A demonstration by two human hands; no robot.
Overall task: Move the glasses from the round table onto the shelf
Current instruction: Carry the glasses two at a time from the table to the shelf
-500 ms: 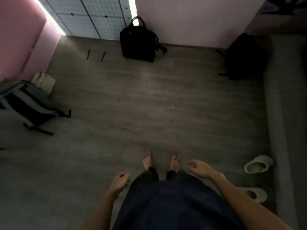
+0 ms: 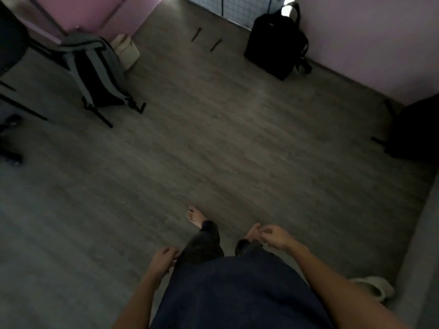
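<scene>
Low in the view, the left hand (image 2: 164,257) hangs beside the left thigh with its fingers loosely curled, and nothing shows inside them. The right hand (image 2: 275,237) is held a little farther forward, over the right foot (image 2: 252,231), its fingers also loosely bent toward the thumb. The picture is dim and blurred there, but no object can be made out in that hand either. The glasses do not show in either hand or anywhere on the floor, so where they lie, and which way their long axis points, cannot be told.

Between the two forearms hangs dark clothing (image 2: 225,293). The left foot (image 2: 194,216) is bare and set ahead of the right one on the grey wood-grain floor (image 2: 213,138).

Just right of the right forearm a pale slipper (image 2: 373,287) lies on the floor, beside a grey edge (image 2: 422,257) that runs up the right side.

Farther out, at the upper left, a grey backpack (image 2: 95,72) stands tilted among thin dark legs, with a cream-coloured thing (image 2: 126,47) just beside it near the pink wall (image 2: 95,10). Two small dark sticks (image 2: 196,34) lie apart on the floor near the far end. A black bag (image 2: 275,43) stands upright against the pale wall (image 2: 368,43), and another dark bag (image 2: 415,129) sits at the right edge.
</scene>
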